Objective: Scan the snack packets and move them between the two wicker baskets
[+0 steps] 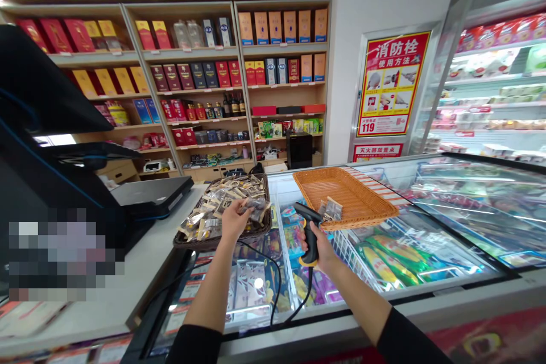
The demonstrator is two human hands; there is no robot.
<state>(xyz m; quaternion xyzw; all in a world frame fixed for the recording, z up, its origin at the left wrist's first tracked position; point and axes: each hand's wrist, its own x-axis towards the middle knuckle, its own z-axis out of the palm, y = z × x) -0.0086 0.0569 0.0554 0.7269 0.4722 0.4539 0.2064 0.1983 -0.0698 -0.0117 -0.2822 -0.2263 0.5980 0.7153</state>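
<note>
My left hand (234, 220) is closed on a small clear snack packet (255, 205) above the right side of a dark woven basket (200, 243). That basket is heaped with similar small packets (222, 198). In my right hand (319, 244) is a black and yellow barcode scanner (310, 239), gripped by its handle, with its head pointing up and left. Its cable hangs down over the freezer glass. Just right of the scanner head, an orange wicker basket (350, 196) has a few packets (331, 209) lying in its near left corner.
Both baskets rest on a glass-topped chest freezer (409, 261) with bagged goods inside. A black checkout terminal (55, 170) and a flat scale plate (149, 190) stand on the white counter (128, 278) at left. Shelves of boxed goods (191, 77) line the back wall.
</note>
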